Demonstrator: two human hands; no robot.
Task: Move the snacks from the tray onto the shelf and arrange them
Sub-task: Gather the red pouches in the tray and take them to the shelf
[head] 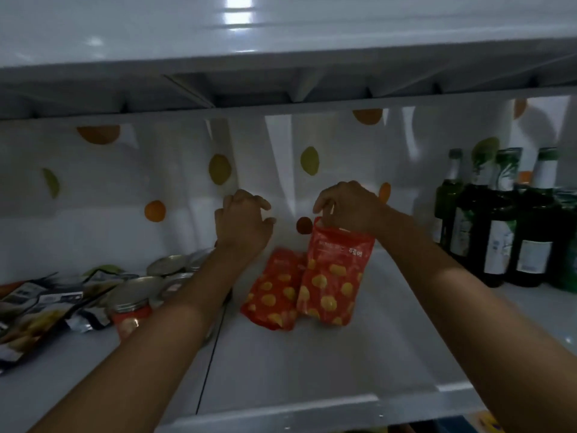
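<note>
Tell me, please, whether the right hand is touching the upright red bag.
Touching: the head view shows the right hand pinching the bag by its top edge.

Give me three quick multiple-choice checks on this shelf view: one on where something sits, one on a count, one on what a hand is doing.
1. Where on the shelf do the green bottles stand?
A) far left
B) far right
C) front centre

2. How many red bags with yellow spots are there?
A) one
B) two
C) four

3. What is the right hand doing?
A) pinching the top of a red bag
B) lying flat on the shelf
C) gripping a bottle

Answers:
1 B, the bottles stand clustered at the right end.
2 B, two bags sit side by side mid-shelf.
3 A, its fingers pinch the top edge of the bag on the right.
</note>
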